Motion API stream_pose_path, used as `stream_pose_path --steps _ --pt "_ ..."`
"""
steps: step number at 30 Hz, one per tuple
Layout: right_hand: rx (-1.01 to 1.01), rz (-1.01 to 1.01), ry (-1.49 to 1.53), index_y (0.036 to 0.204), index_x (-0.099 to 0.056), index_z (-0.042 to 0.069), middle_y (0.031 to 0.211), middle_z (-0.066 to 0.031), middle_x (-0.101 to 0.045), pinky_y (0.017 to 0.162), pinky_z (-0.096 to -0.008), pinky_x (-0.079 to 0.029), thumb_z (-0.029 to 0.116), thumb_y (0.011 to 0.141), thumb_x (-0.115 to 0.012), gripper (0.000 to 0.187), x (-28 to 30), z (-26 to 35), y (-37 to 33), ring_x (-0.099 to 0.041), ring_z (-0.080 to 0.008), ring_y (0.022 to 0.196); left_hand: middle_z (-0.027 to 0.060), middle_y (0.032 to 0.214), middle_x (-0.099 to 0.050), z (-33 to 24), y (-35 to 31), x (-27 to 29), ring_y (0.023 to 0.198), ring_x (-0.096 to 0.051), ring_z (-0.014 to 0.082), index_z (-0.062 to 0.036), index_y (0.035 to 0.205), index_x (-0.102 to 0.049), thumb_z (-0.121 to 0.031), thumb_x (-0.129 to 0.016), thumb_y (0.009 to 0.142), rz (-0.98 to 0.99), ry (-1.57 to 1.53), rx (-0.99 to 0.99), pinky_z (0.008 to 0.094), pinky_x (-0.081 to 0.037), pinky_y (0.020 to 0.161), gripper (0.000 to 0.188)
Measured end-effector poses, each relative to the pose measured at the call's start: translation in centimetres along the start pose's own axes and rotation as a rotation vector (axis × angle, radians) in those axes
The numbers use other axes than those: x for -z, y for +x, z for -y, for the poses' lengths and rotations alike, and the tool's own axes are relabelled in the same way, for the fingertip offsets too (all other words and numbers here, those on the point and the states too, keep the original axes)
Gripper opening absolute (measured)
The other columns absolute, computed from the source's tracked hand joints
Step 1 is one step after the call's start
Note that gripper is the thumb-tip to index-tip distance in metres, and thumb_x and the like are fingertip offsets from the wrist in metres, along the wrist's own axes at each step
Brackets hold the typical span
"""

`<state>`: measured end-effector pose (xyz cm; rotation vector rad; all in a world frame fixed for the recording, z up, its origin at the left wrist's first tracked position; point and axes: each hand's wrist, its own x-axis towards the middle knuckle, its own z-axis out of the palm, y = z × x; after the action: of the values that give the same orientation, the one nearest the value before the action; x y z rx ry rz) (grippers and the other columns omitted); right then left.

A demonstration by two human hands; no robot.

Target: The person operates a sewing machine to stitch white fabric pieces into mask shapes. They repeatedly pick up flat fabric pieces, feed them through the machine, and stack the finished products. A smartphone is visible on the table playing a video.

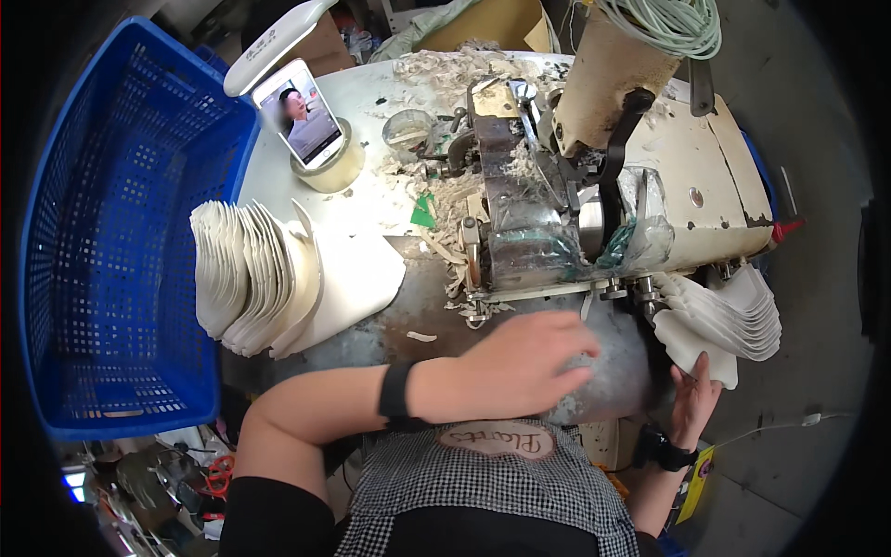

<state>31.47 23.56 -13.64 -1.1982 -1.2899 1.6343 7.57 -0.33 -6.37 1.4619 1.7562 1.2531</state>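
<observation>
My left hand [506,367] reaches across in front of the machine, slightly blurred. Its thumb stands apart from the fingers, and nothing shows in it. At the lower right my right hand [696,395] grips the near edge of a white flat piece [691,339], thumb on top. That piece belongs to a fanned stack of white pieces [742,311] beside the machine's front right end. The worn cream machine [696,195] has a dark metal front part [524,218]. On the left of the table stands a larger fanned stack of similar white pieces [246,278], with loose ones flat beside it.
A large blue plastic basket [121,408] stands at the left. Behind the stack, a phone [297,116] leans on a round roll [334,167]. Scraps and dust [399,190] litter the table [380,334] around the machine. Coiled pale cable [668,28] hangs above.
</observation>
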Motion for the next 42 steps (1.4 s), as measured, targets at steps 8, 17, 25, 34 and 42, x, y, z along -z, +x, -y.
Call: stream_pose_path --steps 8,17,25,34,42 --pt "0.013 0.074 -0.269 0.106 -0.055 -0.005 0.083 -0.0102 -0.065 0.049 -0.0232 -0.048 0.027 0.093 -0.059 0.034 1.5 -0.6 0.0 -0.064 -0.0158 0.063 0.0141 0.102 -0.053 -3.8 11.7 -12.2 0.102 -0.051 0.0285 0.0046 0.108 -0.054 -0.017 -0.061 0.076 -0.136 0.597 -0.287 0.0373 -0.044 0.084 0.04" --pt "0.032 0.132 -0.524 0.057 -0.048 0.007 0.05 0.0034 -0.045 0.037 -0.0217 -0.026 0.028 0.092 -0.062 0.043 4.7 4.8 -1.0 -0.036 -0.0035 0.038 0.0106 0.101 -0.053 -0.6 16.7 -15.6 0.096 -0.046 0.0238 0.0043 0.116 -0.053 -0.02 -0.057 0.077 -0.271 0.872 -0.361 0.0299 -0.039 0.077 0.046" --pt "0.583 -0.369 -1.024 0.076 -0.056 -0.004 0.07 -0.0054 -0.058 0.059 -0.0281 -0.039 0.021 0.085 -0.072 0.031 4.0 7.3 1.4 -0.052 -0.0142 0.065 0.013 0.102 -0.054 0.1 17.1 -16.3 0.095 -0.046 0.0246 0.0043 0.11 -0.055 -0.019 -0.055 0.079 -0.273 0.863 -0.348 0.0311 -0.041 0.077 0.039" --pt "0.477 0.185 -1.069 0.126 -0.048 -0.003 0.12 -0.0205 -0.054 0.092 -0.039 -0.041 0.02 0.089 -0.057 0.044 -3.0 0.3 4.2 -0.051 -0.033 0.112 0.0115 0.105 -0.055 0.0 16.8 -15.7 0.1 -0.045 0.0259 0.0036 0.114 -0.055 -0.024 -0.06 0.077 -0.165 0.819 -0.296 0.0314 -0.038 0.08 0.047" --pt "0.619 0.092 -1.278 0.126 -0.049 0.001 0.131 -0.0193 -0.048 0.101 -0.0431 -0.036 0.018 0.085 -0.064 0.047 -0.7 -1.2 3.3 -0.044 -0.0364 0.122 0.0084 0.091 -0.056 -3.8 6.7 -4.4 0.09 -0.055 0.0216 0.0007 0.093 -0.059 -0.011 -0.062 0.072 -0.209 0.403 -0.37 0.0316 -0.047 0.075 0.025"
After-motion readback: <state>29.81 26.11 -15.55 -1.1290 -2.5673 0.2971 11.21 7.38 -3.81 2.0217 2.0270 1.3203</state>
